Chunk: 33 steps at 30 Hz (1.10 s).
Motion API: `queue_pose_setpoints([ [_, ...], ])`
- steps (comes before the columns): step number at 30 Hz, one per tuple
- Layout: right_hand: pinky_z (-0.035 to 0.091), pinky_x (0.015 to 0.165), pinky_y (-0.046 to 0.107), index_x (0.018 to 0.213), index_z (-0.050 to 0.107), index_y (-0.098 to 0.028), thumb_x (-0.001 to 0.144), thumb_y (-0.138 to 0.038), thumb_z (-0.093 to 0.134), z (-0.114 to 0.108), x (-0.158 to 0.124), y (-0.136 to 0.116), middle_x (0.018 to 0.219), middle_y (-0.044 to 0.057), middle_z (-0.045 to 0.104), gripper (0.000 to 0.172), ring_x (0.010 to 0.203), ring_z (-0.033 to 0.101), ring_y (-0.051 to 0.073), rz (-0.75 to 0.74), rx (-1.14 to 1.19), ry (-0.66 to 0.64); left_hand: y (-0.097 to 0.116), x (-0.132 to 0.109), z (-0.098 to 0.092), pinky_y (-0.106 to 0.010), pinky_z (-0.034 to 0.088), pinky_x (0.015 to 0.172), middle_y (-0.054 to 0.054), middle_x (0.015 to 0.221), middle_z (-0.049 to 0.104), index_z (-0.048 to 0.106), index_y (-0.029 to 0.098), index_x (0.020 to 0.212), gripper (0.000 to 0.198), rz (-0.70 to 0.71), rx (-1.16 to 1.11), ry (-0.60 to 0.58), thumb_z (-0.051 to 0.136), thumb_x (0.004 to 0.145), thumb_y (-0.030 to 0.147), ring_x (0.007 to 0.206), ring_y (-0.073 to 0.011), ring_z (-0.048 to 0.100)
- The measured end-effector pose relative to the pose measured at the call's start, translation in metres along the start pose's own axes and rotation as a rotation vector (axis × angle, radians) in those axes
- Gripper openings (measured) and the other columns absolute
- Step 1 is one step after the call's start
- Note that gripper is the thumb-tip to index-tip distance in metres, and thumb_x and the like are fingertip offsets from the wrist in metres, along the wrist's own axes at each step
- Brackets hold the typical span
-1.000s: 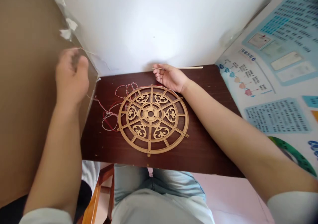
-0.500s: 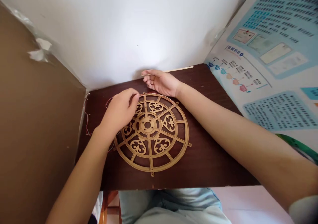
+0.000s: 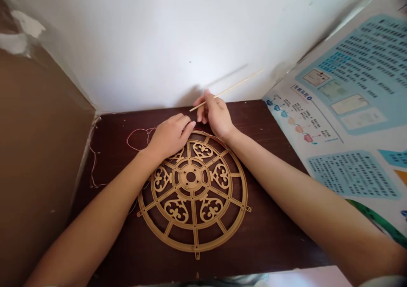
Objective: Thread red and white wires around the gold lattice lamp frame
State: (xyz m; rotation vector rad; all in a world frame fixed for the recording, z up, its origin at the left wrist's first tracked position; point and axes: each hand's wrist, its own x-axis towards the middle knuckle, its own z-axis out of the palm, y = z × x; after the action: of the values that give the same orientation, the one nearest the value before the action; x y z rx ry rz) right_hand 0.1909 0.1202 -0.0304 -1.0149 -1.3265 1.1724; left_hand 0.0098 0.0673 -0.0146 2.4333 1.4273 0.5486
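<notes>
A round, laser-cut wooden fretwork wheel lies flat on a dark brown table. My left hand rests on the wheel's upper left rim, fingers curled and pressed together near red and white thread; what they pinch is too small to make out. My right hand sits just beyond the wheel's top edge and grips a thin wooden stick, which slants up to the right against the wall.
A white wall stands right behind the table. A brown panel closes the left side, with more thread hanging along its edge. A printed blue and white poster leans on the right.
My left hand came down from the left panel onto the wheel's upper rim. My right hand took the stick off the table and lifted it, now tilted up to the right.
</notes>
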Motion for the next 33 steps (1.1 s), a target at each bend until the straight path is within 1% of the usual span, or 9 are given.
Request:
queue_pose_setpoints([
  [4, 0.026, 0.046, 0.033, 0.064, 0.061, -0.025, 0.095, -0.099, 0.042, -0.012, 0.001, -0.006, 0.042, -0.001, 0.046, 0.083, 0.039, 0.035, 0.012, 0.008, -0.059, -0.055, -0.008, 0.002, 0.000, -0.040, 0.050, 0.095, -0.009, 0.108, 0.071, 0.066, 0.020, 0.106, 0.021, 0.040, -0.102, -0.037, 0.048, 0.111, 0.031, 0.103, -0.0268, 0.067],
  [10, 0.026, 0.051, 0.034, 0.056, 0.055, -0.025, 0.093, -0.100, 0.043, -0.026, -0.001, -0.012, 0.038, -0.003, 0.035, 0.085, 0.040, 0.030, 0.012, -0.051, -0.161, -0.093, -0.011, 0.000, 0.001, -0.041, 0.052, 0.093, -0.009, 0.107, 0.071, 0.065, 0.021, 0.108, 0.027, 0.096, -0.040, -0.021, 0.042, 0.114, 0.035, 0.101, -0.0272, 0.067],
  [13, 0.034, 0.054, 0.032, 0.063, 0.061, -0.024, 0.099, -0.092, 0.047, -0.027, -0.001, -0.015, 0.043, -0.002, 0.046, 0.079, 0.045, 0.039, 0.012, -0.002, -0.119, -0.303, -0.011, 0.000, 0.004, -0.040, 0.051, 0.091, -0.009, 0.102, 0.070, 0.063, 0.022, 0.103, 0.032, 0.101, -0.025, -0.004, 0.036, 0.116, 0.033, 0.097, -0.0261, 0.066],
  [17, 0.046, 0.062, 0.030, 0.078, 0.073, -0.022, 0.097, -0.083, 0.065, -0.035, 0.005, -0.021, 0.060, 0.002, 0.066, 0.064, 0.060, 0.056, 0.015, 0.094, -0.092, -0.623, -0.011, 0.001, 0.005, -0.038, 0.050, 0.087, -0.008, 0.101, 0.069, 0.061, 0.022, 0.102, 0.027, 0.099, -0.013, -0.005, 0.039, 0.114, 0.029, 0.094, -0.0252, 0.066],
  [20, 0.050, 0.066, 0.028, 0.088, 0.076, -0.021, 0.095, -0.069, 0.079, -0.044, 0.011, -0.021, 0.069, 0.002, 0.072, 0.049, 0.065, 0.060, 0.015, 0.135, -0.073, -0.730, -0.011, 0.001, 0.005, -0.039, 0.050, 0.087, -0.009, 0.103, 0.070, 0.061, 0.022, 0.103, 0.024, 0.091, 0.002, -0.014, 0.040, 0.113, 0.027, 0.096, -0.0261, 0.066],
  [24, 0.046, 0.060, 0.024, 0.089, 0.081, -0.020, 0.090, -0.051, 0.090, -0.053, 0.017, -0.021, 0.071, 0.001, 0.074, 0.032, 0.064, 0.059, 0.011, 0.165, -0.077, -0.840, -0.010, 0.001, 0.004, -0.040, 0.051, 0.088, -0.010, 0.106, 0.072, 0.063, 0.020, 0.105, 0.023, 0.076, 0.010, -0.027, 0.043, 0.112, 0.028, 0.097, -0.0269, 0.067],
  [26, 0.052, 0.065, 0.025, 0.093, 0.084, -0.021, 0.089, -0.050, 0.090, -0.058, 0.016, -0.032, 0.080, 0.003, 0.079, 0.031, 0.071, 0.067, 0.013, 0.199, -0.097, -0.932, -0.009, 0.001, 0.003, -0.040, 0.052, 0.088, -0.011, 0.110, 0.073, 0.064, 0.019, 0.108, 0.022, 0.071, -0.002, -0.033, 0.045, 0.112, 0.030, 0.098, -0.0273, 0.068],
  [29, 0.063, 0.083, 0.032, 0.106, 0.089, -0.023, 0.094, -0.058, 0.083, -0.064, 0.009, -0.067, 0.104, 0.008, 0.086, 0.037, 0.091, 0.078, 0.021, 0.265, -0.204, -1.070, -0.008, 0.001, 0.003, -0.041, 0.053, 0.091, -0.011, 0.114, 0.075, 0.066, 0.019, 0.111, 0.023, 0.064, -0.017, -0.026, 0.047, 0.112, 0.032, 0.101, -0.0277, 0.070],
  [33, 0.062, 0.073, 0.032, 0.098, 0.089, -0.027, 0.099, -0.061, 0.077, -0.049, -0.010, -0.116, 0.090, 0.005, 0.082, 0.036, 0.077, 0.074, 0.019, 0.225, -0.387, -1.026, -0.009, 0.000, 0.005, -0.040, 0.054, 0.091, -0.011, 0.112, 0.075, 0.068, 0.019, 0.110, 0.026, 0.059, -0.043, -0.019, 0.047, 0.111, 0.033, 0.101, -0.0276, 0.070],
])
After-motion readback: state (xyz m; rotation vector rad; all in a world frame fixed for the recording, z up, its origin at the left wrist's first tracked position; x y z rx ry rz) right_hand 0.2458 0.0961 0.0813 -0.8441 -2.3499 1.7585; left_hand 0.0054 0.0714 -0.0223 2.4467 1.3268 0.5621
